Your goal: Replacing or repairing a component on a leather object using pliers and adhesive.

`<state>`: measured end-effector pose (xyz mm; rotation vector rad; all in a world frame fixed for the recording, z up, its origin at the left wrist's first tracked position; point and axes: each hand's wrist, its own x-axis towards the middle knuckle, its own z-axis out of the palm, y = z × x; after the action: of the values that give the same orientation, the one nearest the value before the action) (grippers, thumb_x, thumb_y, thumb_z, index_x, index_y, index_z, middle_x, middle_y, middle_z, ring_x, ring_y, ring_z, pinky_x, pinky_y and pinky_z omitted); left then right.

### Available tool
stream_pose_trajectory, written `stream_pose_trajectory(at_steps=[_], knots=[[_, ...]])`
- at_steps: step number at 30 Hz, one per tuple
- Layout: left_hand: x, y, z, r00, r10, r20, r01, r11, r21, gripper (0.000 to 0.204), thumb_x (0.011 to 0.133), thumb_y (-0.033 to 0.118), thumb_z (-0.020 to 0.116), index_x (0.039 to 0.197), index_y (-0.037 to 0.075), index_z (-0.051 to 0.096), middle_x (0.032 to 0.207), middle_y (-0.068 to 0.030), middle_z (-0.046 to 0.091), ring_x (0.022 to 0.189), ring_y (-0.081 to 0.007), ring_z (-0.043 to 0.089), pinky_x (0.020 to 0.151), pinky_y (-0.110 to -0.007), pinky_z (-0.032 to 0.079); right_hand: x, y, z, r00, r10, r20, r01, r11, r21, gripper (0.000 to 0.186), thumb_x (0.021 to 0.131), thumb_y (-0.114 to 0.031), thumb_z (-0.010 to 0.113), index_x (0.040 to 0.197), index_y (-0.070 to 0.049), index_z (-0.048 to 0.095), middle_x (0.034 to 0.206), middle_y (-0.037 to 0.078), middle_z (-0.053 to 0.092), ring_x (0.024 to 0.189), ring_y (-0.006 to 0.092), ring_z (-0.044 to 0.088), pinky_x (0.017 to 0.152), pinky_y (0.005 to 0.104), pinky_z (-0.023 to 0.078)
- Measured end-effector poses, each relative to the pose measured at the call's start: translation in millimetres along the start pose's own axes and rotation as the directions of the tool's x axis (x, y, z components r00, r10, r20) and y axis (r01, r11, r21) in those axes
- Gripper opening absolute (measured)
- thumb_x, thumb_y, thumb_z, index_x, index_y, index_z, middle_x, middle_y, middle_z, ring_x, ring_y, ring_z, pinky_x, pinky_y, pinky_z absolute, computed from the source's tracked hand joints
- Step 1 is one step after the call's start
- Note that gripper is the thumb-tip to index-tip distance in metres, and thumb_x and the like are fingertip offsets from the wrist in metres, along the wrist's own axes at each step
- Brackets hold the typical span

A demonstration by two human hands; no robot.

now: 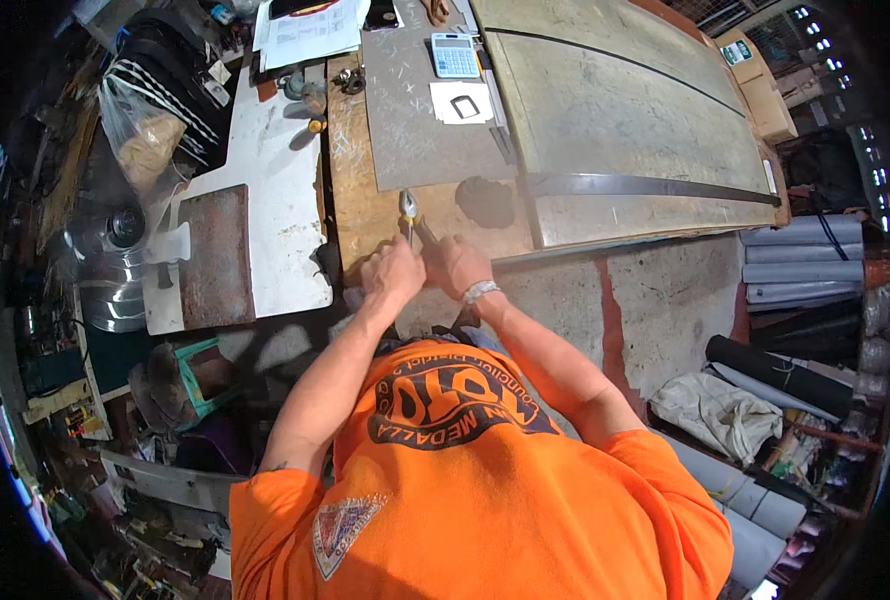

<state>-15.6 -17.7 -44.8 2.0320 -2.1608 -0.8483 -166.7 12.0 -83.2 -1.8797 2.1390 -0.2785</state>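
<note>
At the front edge of the wooden bench top (pixel 363 230), my left hand (pixel 393 270) is closed on pliers (pixel 408 208) with a metal head and yellow on the handle, pointing away from me. Just to its right, my right hand (pixel 461 267) is closed around a narrow dark item whose shape is hard to make out; a band circles that wrist. Beyond the pliers lies a scratched grey sheet (pixel 415 150). A dark patch (pixel 485 203) marks the wood right of the pliers.
A calculator (pixel 455 56), white paper (pixel 450 100) and small tools (pixel 305 100) lie farther back. A large worktop (pixel 625 120) carrying a long metal bar (pixel 655 184) extends right. A white board with a rusty plate (pixel 215 255) is at left; rolls (pixel 775 380) are stacked at right.
</note>
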Motion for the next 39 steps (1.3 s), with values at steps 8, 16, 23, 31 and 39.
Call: stream_pose_trajectory(at_steps=[8,16,23,31,39], knots=[[10,-9,-9,0.987,-0.103,0.123,0.088,0.989,0.122,0.051,0.091,0.042,0.058,0.117,-0.001,0.061,0.113,-0.0275,0.068,0.106,-0.0444,0.065,0.091,-0.055,0.050,8,-14,-1,0.986,-0.089,0.141,0.073,0.991,0.112,0.033,0.082,-0.028,0.068,0.105,-0.006,0.064,0.093,0.021,0.070,0.088,0.0392,0.069,0.074,0.0498,0.056],[-2,26,-31,0.971,-0.087,0.221,0.049,0.984,0.172,0.045,0.090,0.039,0.058,0.103,-0.001,0.073,0.104,-0.0267,0.070,0.102,-0.0439,0.067,0.090,-0.051,0.052,-1,0,-23,0.987,-0.050,0.155,0.029,0.990,0.135,0.031,0.084,-0.031,0.065,0.099,-0.003,0.064,0.091,0.022,0.067,0.084,0.0398,0.069,0.072,0.0513,0.055],[-17,18,-38,0.986,0.168,0.000,-0.167,0.982,0.087,0.047,0.089,0.038,0.056,0.101,-0.005,0.071,0.107,-0.0319,0.067,0.107,-0.0479,0.063,0.094,-0.053,0.048,-1,-14,-3,0.981,-0.149,0.127,0.130,0.980,0.150,0.025,0.077,-0.025,0.068,0.090,-0.004,0.070,0.085,0.022,0.069,0.079,0.0372,0.070,0.068,0.0489,0.056],[10,13,-23,0.965,-0.035,0.260,0.006,0.994,0.110,0.047,0.090,0.039,0.059,0.106,-0.004,0.071,0.110,-0.0265,0.069,0.108,-0.0414,0.066,0.092,-0.050,0.051,15,9,-34,0.982,-0.085,0.170,0.065,0.991,0.116,0.039,0.079,-0.034,0.075,0.101,-0.004,0.064,0.101,0.022,0.067,0.093,0.0395,0.066,0.080,0.0494,0.055],[-10,-9,-30,0.969,-0.083,0.231,0.052,0.990,0.135,0.042,0.090,0.036,0.058,0.105,0.001,0.074,0.109,-0.0222,0.071,0.107,-0.0365,0.068,0.092,-0.046,0.052,5,5,-36,0.977,-0.160,0.142,0.137,0.979,0.154,0.038,0.078,-0.034,0.076,0.099,-0.005,0.064,0.100,0.020,0.067,0.095,0.0390,0.066,0.080,0.0502,0.055]])
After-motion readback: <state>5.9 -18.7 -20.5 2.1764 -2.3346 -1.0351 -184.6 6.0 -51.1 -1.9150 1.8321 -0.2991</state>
